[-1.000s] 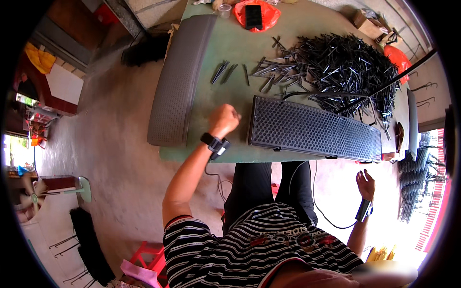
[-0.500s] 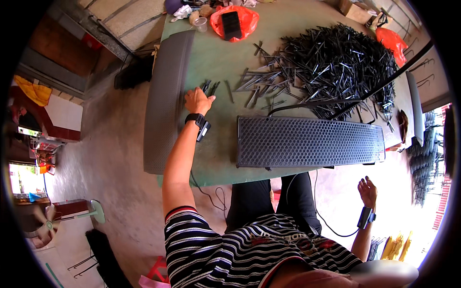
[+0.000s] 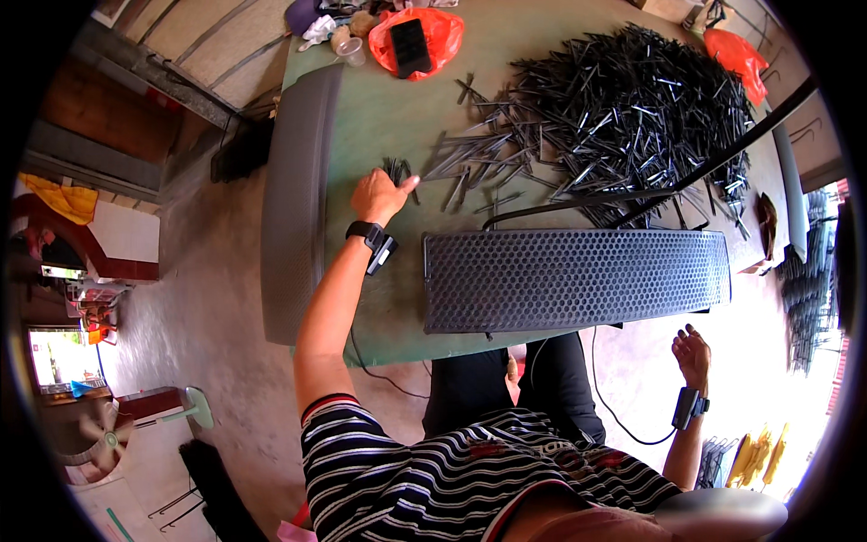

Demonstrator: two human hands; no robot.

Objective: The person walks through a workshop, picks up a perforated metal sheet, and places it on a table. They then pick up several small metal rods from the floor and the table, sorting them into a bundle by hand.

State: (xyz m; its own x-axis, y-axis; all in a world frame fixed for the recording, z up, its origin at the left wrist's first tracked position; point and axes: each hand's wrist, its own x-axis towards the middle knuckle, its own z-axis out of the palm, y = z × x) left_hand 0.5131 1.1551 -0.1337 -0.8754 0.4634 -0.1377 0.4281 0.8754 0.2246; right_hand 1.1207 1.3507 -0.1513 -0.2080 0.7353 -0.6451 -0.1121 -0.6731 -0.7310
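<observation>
Our flat green tabletop (image 3: pixel 395 312) bears a heap of thin black sticks (image 3: pixel 632 117); our left hand (image 3: pixel 380 196) curls at a small bunch (image 3: pixel 396 167) left of it; whether pinching, we cannot tell. Our right hand (image 3: pixel 694 356) hangs half-spread.

We note our left hand (image 3: pixel 379 199) over the green counter (image 3: pixel 384 330); black strips (image 3: pixel 395 168) just beyond its fingers (image 3: pixel 371 182), a dark heap (image 3: pixel 632 117) to their right, perforated panel (image 3: pixel 578 280) nearer, rightward.
</observation>
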